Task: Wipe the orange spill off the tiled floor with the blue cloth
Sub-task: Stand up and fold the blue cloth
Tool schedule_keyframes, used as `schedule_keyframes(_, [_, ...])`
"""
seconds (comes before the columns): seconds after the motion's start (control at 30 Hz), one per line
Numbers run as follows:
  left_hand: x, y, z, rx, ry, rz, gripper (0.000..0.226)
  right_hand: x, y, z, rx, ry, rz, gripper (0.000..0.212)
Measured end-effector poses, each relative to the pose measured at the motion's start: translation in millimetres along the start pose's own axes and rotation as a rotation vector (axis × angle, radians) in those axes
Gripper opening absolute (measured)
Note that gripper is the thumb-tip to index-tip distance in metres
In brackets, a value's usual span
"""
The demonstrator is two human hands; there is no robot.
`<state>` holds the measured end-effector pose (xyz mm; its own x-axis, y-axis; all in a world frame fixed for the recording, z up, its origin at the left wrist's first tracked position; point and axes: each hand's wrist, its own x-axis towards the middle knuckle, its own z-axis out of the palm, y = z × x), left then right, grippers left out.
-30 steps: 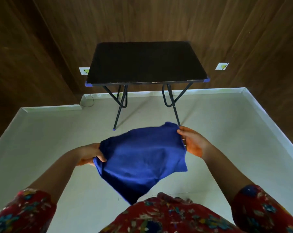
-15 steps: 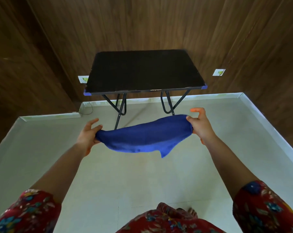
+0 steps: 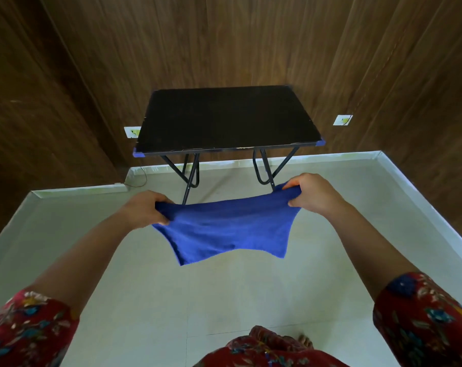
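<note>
We hold the blue cloth (image 3: 229,229) stretched in the air between both hands, above the tiled floor (image 3: 224,292) and just in front of the near edge of the folding table (image 3: 224,120). Our left hand (image 3: 145,209) grips the cloth's left end, fingers curled round the bunched fabric. Our right hand (image 3: 313,193) clutches the right end the same way. The cloth touches nothing but the hands, and its lower edge hangs free above the tiles.

We see no orange spill on the floor in view. It may lie outside the view or behind the cloth or our body; we cannot tell. That is the main risk: if we lower the cloth before finding the spill, we wipe clean tiles. A cloth spread this wide could also smear the liquid instead of soaking it up. Stepping onto an unseen wet patch could make us slip.
</note>
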<state>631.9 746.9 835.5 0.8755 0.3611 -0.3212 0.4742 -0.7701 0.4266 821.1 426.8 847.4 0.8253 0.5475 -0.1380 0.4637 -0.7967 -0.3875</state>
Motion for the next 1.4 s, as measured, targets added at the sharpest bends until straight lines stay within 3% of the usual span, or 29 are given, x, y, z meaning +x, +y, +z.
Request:
schedule_keyframes(0.07, [1.5,0.8,0.3,0.085,0.040,-0.056,0.027,-0.2,-0.4,1.1,-0.107,0.049,0.014,0.025])
schedule_keyframes(0.17, [0.7,3.0,-4.5,0.033,0.046,-0.093,0.023,1.0,8.5,-7.4,-0.156,0.031,0.003,0.029])
schedule_keyframes(0.27, [-12.9,3.4,-8.9,-0.473,0.083,-0.072,0.009,-8.4,15.4,-20.6,0.278,-0.064,0.079,0.033])
schedule_keyframes(0.4, [-29.5,5.1,-15.5,-1.016,0.200,0.010,0.014,-24.1,15.2,-31.9,0.840,-0.067,0.147,0.021])
schedule_keyframes(0.47, [-26.3,10.6,-10.0,-1.134,0.247,-0.090,0.027,-27.7,10.9,-23.2,1.219,-0.045,0.219,0.015])
schedule_keyframes(0.53, [-23.7,10.0,2.6,-1.037,0.170,-0.254,0.043,-32.5,8.0,3.7,1.380,-0.141,0.355,0.019])
schedule_keyframes(0.63, [-24.1,-10.1,28.6,-0.838,-0.063,-0.339,0.052,-41.2,17.4,51.9,1.203,-0.304,0.475,0.034])
schedule_keyframes(0.73, [-26.1,-23.0,38.2,-0.845,-0.056,-0.415,0.057,-44.0,24.3,65.8,1.251,-0.277,0.553,0.052])
schedule_keyframes(0.8, [-26.4,-23.6,41.3,-0.910,-0.114,-0.357,0.059,-43.0,24.3,63.9,1.335,-0.251,0.511,0.061])
schedule_keyframes(0.87, [-29.3,-19.6,39.0,-0.878,-0.208,-0.229,0.058,-44.8,20.5,61.2,1.290,-0.312,0.425,0.056])
schedule_keyframes(0.93, [-30.7,-17.5,36.2,-0.691,-0.271,-0.117,0.067,-48.0,16.0,58.4,1.040,-0.428,0.337,0.058])
schedule_keyframes(1.0, [-29.9,-15.8,38.9,-0.341,-0.286,-0.094,0.067,-51.2,10.2,60.5,0.648,-0.529,0.231,0.072])
schedule_keyframes(1.1, [-26.0,-15.4,53.8,-0.001,-0.261,-0.062,0.037,-51.8,-0.7,74.3,0.076,-0.543,0.039,0.071])
schedule_keyframes(1.17, [-25.8,-10.6,56.8,0.056,-0.257,-0.054,0.004,-51.6,-4.3,81.3,-0.062,-0.513,-0.019,0.055])
schedule_keyframes(1.23, [-24.6,-9.7,51.8,0.089,-0.291,-0.063,0.024,-49.0,0.9,80.7,-0.081,-0.464,0.005,0.030])
schedule_keyframes(1.3, [-24.6,-15.3,40.9,0.048,-0.321,-0.053,0.024,-45.0,16.0,74.4,0.009,-0.430,0.031,0.007])
schedule_keyframes(1.33, [-27.9,-17.2,33.8,0.003,-0.319,-0.049,0.022,-44.3,23.0,69.5,0.082,-0.427,0.026,0.009])
schedule_keyframes(1.4, [-36.9,-21.3,21.8,-0.207,-0.272,-0.067,0.044,-47.6,33.8,54.5,0.251,-0.408,0.031,0.027])
